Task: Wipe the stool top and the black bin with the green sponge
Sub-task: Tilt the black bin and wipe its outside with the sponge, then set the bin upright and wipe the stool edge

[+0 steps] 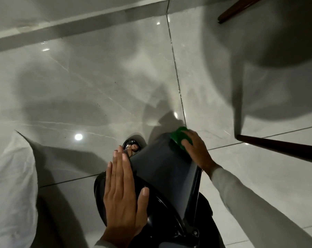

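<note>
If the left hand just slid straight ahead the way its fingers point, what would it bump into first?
Probably the sandalled foot. The left hand lies flat against the black bin, fingers pointing up the picture, and the foot sits just past the fingertips. Depth is unclear, so the hand might pass above it toward the tiled floor.

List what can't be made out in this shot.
- Stool top: not identifiable, head view; only dark legs show at the right.
- Bin base: cut off by the bottom edge.
- Sponge: partly covered by the right hand.
- Bin's left side: behind the left hand.
</note>
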Motion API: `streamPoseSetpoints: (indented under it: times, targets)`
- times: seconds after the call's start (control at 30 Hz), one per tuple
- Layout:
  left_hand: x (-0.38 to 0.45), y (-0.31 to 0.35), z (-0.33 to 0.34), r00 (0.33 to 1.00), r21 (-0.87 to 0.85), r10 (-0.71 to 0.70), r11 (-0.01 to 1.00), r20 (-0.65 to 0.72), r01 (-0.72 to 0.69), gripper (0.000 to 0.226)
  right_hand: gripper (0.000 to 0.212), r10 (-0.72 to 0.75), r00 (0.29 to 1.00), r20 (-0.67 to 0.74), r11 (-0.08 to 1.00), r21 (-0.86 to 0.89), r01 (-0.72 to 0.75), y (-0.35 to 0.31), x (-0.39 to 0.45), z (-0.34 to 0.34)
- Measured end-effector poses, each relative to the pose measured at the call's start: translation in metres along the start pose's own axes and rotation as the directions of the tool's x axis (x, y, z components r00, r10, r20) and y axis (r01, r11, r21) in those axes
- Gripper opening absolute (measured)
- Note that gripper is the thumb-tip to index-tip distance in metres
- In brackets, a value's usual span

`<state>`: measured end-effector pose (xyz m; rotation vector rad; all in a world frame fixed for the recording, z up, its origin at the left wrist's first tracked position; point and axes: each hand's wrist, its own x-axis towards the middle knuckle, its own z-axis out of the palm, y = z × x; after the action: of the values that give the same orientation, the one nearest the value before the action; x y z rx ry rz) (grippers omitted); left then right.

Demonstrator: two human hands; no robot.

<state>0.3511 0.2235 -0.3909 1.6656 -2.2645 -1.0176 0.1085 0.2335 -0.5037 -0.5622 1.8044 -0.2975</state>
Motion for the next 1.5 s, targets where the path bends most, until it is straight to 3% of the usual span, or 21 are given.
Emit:
streamPoseSetpoints:
  times: [0.03, 0.1, 0.2, 0.3, 0.4, 0.47, 0.57, 0.67, 0.83, 0.93, 1.03, 1.17, 1.3, 1.4, 1.43, 1.5]
  targets:
    - [0.0, -0.001, 0.0, 1.0, 0.002, -0.011, 1.0, 0.0, 0.011, 0.071, 0.042, 0.042, 0.999, 0.008, 0.998, -0.037, -0.041, -0.011, 0.015, 0.007]
    - [0.003, -0.002, -0.001, 0.999, -0.023, -0.032, 0.999, -0.013, 0.032, 0.071, 0.037, -0.1, 0.99, 0.096, 0.992, -0.062, 0.107, -0.025, 0.014, 0.022]
    - [0.008, -0.005, -0.002, 0.999, -0.038, -0.044, 0.998, -0.015, 0.043, 0.069, 0.043, -0.321, 0.918, 0.234, 0.946, 0.116, 0.302, -0.024, -0.064, 0.036]
    - [0.004, -0.005, -0.003, 0.993, -0.02, -0.115, 0.993, 0.013, 0.115, 0.071, 0.048, -0.4, 0.877, 0.264, 0.912, 0.21, 0.352, 0.01, -0.137, 0.027]
    - [-0.001, -0.004, -0.002, 0.994, -0.016, -0.099, 0.995, 0.052, 0.099, 0.051, 0.053, -0.277, 0.949, 0.15, 0.957, 0.135, 0.258, 0.054, -0.129, 0.006]
    - [0.008, -0.001, -0.001, 0.997, -0.008, -0.046, 0.999, 0.058, 0.047, 0.03, 0.044, -0.073, 0.997, 0.01, 0.993, 0.094, 0.072, 0.079, -0.095, -0.01]
    - [0.034, 0.004, -0.003, 0.996, 0.039, -0.004, 0.999, 0.093, 0.0, 0.028, 0.034, 0.23, 0.967, -0.113, 0.958, 0.2, -0.204, 0.088, -0.049, -0.028]
    - [0.063, 0.004, -0.006, 0.99, 0.063, -0.021, 0.998, 0.142, 0.012, 0.035, 0.028, 0.284, 0.933, -0.22, 0.828, 0.547, -0.123, 0.046, -0.025, -0.038]
    - [0.124, 0.014, -0.021, 0.94, 0.09, -0.323, 0.945, 0.109, 0.315, 0.045, 0.027, 0.139, 0.982, -0.131, 0.447, 0.893, 0.056, -0.066, -0.034, -0.069]
    - [0.171, 0.035, -0.028, 0.892, 0.129, -0.449, 0.889, 0.048, 0.44, 0.061, 0.033, 0.058, 0.997, -0.056, 0.236, 0.971, 0.041, -0.113, -0.046, -0.103]
    - [0.212, 0.045, -0.035, 0.834, 0.138, -0.551, 0.825, -0.021, 0.549, 0.074, 0.048, -0.017, 0.996, -0.082, 0.175, 0.981, 0.084, -0.148, -0.049, -0.132]
    - [0.259, 0.044, -0.045, 0.806, 0.077, -0.592, 0.803, -0.019, 0.591, 0.071, 0.042, -0.103, 0.992, -0.075, 0.097, 0.992, 0.085, -0.186, -0.059, -0.15]
    - [0.274, 0.056, -0.061, 0.886, 0.058, -0.464, 0.884, -0.016, 0.464, 0.055, 0.063, -0.181, 0.978, -0.107, 0.15, 0.979, 0.135, -0.212, -0.082, -0.169]
    - [0.264, 0.085, -0.079, 0.969, 0.102, -0.247, 0.963, -0.031, 0.249, 0.049, 0.04, -0.235, 0.898, -0.371, 0.256, 0.868, 0.426, -0.224, -0.109, -0.196]
    - [0.26, 0.102, -0.086, 0.987, 0.113, -0.152, 0.981, -0.043, 0.156, 0.047, 0.038, -0.227, 0.826, -0.516, 0.334, 0.755, 0.564, -0.224, -0.123, -0.211]
    - [0.257, 0.139, -0.096, 0.997, 0.127, 0.013, 0.992, -0.074, -0.004, 0.043, 0.044, -0.265, 0.57, -0.778, 0.612, 0.321, 0.722, -0.217, -0.14, -0.242]
